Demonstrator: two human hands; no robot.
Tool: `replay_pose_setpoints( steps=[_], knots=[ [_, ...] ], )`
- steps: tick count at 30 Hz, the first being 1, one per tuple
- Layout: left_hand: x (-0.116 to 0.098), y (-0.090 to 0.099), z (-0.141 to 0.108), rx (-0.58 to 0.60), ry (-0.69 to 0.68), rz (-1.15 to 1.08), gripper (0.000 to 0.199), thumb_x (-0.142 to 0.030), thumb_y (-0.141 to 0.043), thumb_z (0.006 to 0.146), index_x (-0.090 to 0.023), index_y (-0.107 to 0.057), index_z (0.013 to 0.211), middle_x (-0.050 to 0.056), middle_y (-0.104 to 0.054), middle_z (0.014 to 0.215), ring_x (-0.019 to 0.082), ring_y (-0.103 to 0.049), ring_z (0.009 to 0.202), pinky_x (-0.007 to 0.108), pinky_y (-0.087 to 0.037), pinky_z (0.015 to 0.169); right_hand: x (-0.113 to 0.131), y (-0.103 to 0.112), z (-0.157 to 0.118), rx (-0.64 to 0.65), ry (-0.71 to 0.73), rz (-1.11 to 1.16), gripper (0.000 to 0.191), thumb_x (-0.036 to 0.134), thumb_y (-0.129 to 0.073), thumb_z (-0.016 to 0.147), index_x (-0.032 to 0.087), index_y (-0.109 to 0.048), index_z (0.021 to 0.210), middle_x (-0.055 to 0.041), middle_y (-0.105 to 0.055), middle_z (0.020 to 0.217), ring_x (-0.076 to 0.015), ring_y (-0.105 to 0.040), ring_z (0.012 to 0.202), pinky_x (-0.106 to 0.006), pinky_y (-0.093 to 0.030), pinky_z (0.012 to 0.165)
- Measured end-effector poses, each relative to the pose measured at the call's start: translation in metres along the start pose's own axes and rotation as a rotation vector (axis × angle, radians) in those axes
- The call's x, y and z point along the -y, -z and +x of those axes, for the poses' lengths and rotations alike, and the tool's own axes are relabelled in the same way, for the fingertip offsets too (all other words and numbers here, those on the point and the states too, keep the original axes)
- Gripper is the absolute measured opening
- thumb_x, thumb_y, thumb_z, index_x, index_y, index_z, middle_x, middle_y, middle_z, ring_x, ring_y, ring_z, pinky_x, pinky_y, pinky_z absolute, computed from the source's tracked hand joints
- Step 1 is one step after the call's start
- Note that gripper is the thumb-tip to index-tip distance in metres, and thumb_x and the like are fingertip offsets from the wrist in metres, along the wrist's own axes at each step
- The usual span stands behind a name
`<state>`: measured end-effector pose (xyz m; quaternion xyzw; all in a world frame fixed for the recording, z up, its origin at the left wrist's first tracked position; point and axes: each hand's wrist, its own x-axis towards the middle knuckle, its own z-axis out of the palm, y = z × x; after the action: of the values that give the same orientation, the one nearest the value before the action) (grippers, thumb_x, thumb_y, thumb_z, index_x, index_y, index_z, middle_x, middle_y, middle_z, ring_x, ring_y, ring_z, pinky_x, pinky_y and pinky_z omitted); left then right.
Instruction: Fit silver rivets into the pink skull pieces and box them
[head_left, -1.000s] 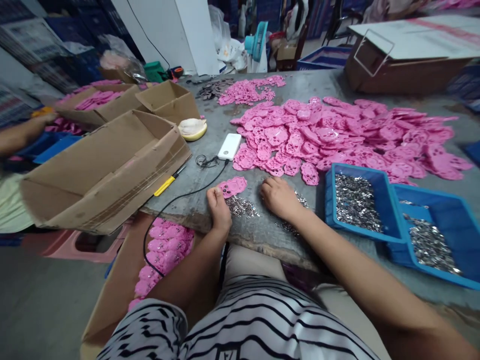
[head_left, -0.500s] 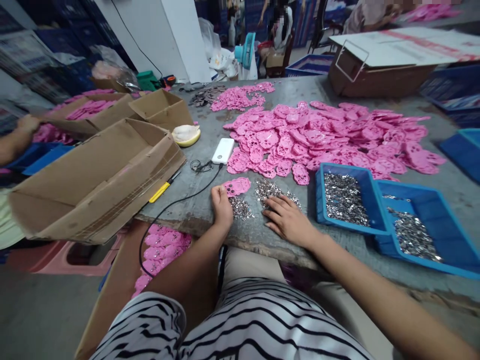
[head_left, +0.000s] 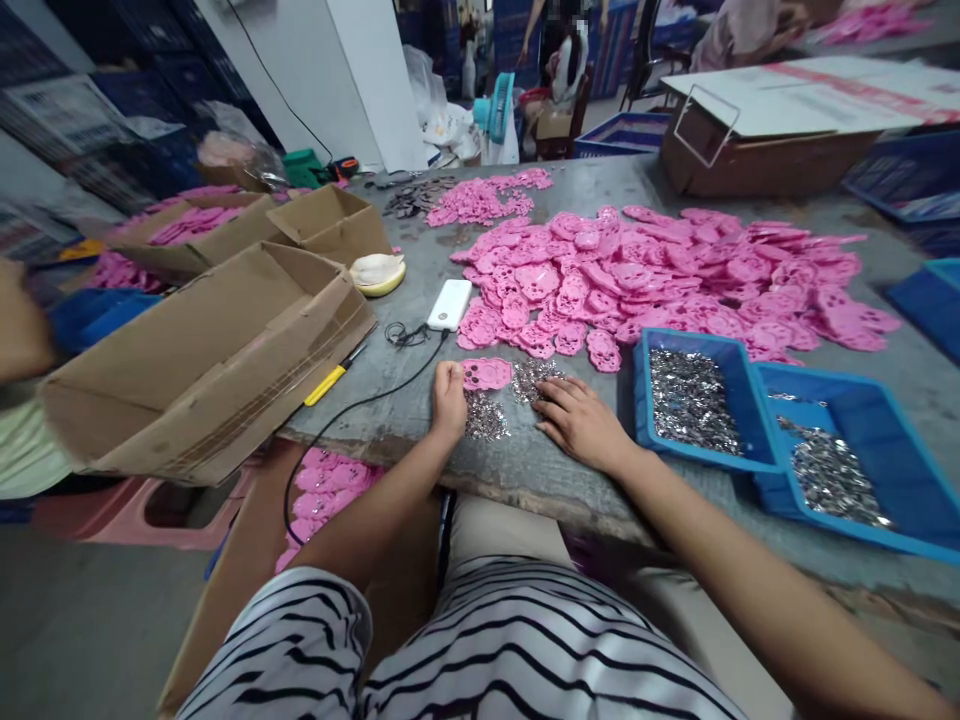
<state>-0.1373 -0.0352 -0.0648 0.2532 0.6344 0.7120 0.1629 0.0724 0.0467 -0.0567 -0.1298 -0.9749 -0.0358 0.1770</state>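
Pinching a pink piece (head_left: 491, 374) with left hand (head_left: 449, 402). Touching metal bits (head_left: 534, 378) with loosely spread right hand (head_left: 579, 426) (more in two blue bins (head_left: 911, 475), right).

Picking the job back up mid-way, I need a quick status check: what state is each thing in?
Left hand: closed on one end of a pink piece
Pink piece: held
Right hand: palm down, fingers spread at the metal bits
Metal bits: loose, heaped
Pink pile: loosely heaped
Blue trays: open, partly filled
White device: plugged in
Yellow-handled tool: lying down
Long carton: open
Fan: running or off, unclear
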Motion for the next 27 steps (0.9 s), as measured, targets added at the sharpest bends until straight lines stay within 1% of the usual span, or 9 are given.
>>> replay_pose_setpoints(
  steps=[6, 11, 16, 18, 20, 21, 23, 25, 27],
  knots=[
    [0.003, -0.011, 0.002, 0.048, 0.025, -0.053, 0.022, -0.033, -0.056, 0.085, -0.020, -0.046, 0.071, -0.004, -0.044, 0.067, 0.012, -0.044, 0.066, 0.021, -0.038, 0.067, 0.002, 0.001, -0.002, -0.031, -0.011, -0.008, 0.035, 0.039, -0.044, 0.095, 0.018, -0.068, 0.109, -0.0129, -0.062, 0.124, -0.0274, -0.054, 0.117, -0.048, -0.044, 0.101],
    [-0.006, -0.005, -0.003, -0.052, 0.012, -0.085, 0.023, -0.036, -0.055, 0.086, -0.020, -0.044, 0.072, -0.004, -0.044, 0.068, 0.012, -0.046, 0.068, 0.020, -0.039, 0.068, 0.003, 0.004, -0.005, -0.115, 0.011, -0.005, 0.038, 0.038, -0.040, 0.096, 0.017, -0.066, 0.113, -0.0128, -0.063, 0.122, -0.0265, -0.055, 0.115, -0.045, -0.046, 0.097],
    [-0.025, -0.001, -0.042, -0.181, -0.012, -0.134, 0.014, -0.030, -0.043, 0.092, -0.022, -0.046, 0.080, 0.000, -0.056, 0.085, 0.014, -0.054, 0.089, 0.022, -0.042, 0.082, 0.004, 0.005, -0.006, -0.163, -0.020, 0.000, 0.039, 0.039, -0.040, 0.096, 0.015, -0.067, 0.110, -0.0140, -0.064, 0.119, -0.0279, -0.055, 0.110, -0.044, -0.048, 0.092],
    [-0.031, -0.004, -0.062, -0.275, 0.024, -0.170, 0.012, -0.028, -0.045, 0.091, -0.022, -0.047, 0.080, 0.000, -0.056, 0.084, 0.012, -0.054, 0.086, 0.021, -0.042, 0.082, 0.003, 0.004, -0.006, -0.154, -0.026, 0.022, 0.037, 0.039, -0.041, 0.096, 0.016, -0.067, 0.110, -0.0134, -0.064, 0.118, -0.0273, -0.055, 0.110, -0.044, -0.048, 0.092],
    [-0.037, -0.005, -0.077, -0.276, 0.116, -0.249, 0.014, -0.029, -0.047, 0.090, -0.022, -0.048, 0.078, -0.002, -0.053, 0.076, 0.011, -0.053, 0.075, 0.020, -0.043, 0.075, 0.003, 0.004, -0.007, -0.154, -0.038, 0.048, 0.036, 0.039, -0.042, 0.096, 0.016, -0.067, 0.110, -0.0132, -0.065, 0.117, -0.0268, -0.055, 0.108, -0.044, -0.047, 0.091],
    [-0.040, -0.004, -0.081, -0.194, 0.198, -0.305, 0.016, -0.030, -0.048, 0.089, -0.021, -0.047, 0.076, -0.003, -0.053, 0.072, 0.011, -0.052, 0.069, 0.021, -0.044, 0.073, 0.002, 0.004, -0.007, -0.159, -0.044, 0.058, 0.036, 0.039, -0.042, 0.096, 0.016, -0.067, 0.109, -0.0134, -0.065, 0.116, -0.0267, -0.056, 0.107, -0.043, -0.047, 0.090],
    [-0.045, 0.003, -0.083, 0.124, 0.432, -0.419, 0.019, -0.033, -0.054, 0.087, -0.019, -0.048, 0.074, -0.001, -0.058, 0.070, 0.012, -0.056, 0.065, 0.025, -0.046, 0.073, 0.002, 0.004, -0.008, -0.175, -0.060, 0.068, 0.037, 0.039, -0.042, 0.096, 0.016, -0.067, 0.108, -0.0136, -0.065, 0.114, -0.0265, -0.056, 0.105, -0.043, -0.048, 0.089],
    [-0.050, 0.014, -0.079, 0.522, 0.674, -0.468, 0.022, -0.032, -0.061, 0.082, -0.017, -0.050, 0.072, 0.006, -0.066, 0.077, 0.017, -0.065, 0.075, 0.033, -0.048, 0.080, 0.002, 0.004, -0.009, -0.192, -0.076, 0.077, 0.037, 0.040, -0.041, 0.096, 0.015, -0.067, 0.108, -0.0135, -0.065, 0.112, -0.0264, -0.056, 0.103, -0.042, -0.048, 0.087],
    [-0.052, 0.026, -0.070, 0.822, 0.827, -0.468, 0.021, -0.028, -0.067, 0.078, -0.014, -0.052, 0.070, 0.015, -0.071, 0.092, 0.024, -0.067, 0.094, 0.039, -0.045, 0.092, 0.002, 0.004, -0.009, -0.196, -0.086, 0.089, 0.037, 0.040, -0.041, 0.096, 0.015, -0.067, 0.107, -0.0131, -0.065, 0.111, -0.0261, -0.056, 0.102, -0.041, -0.047, 0.086]
  ],
)
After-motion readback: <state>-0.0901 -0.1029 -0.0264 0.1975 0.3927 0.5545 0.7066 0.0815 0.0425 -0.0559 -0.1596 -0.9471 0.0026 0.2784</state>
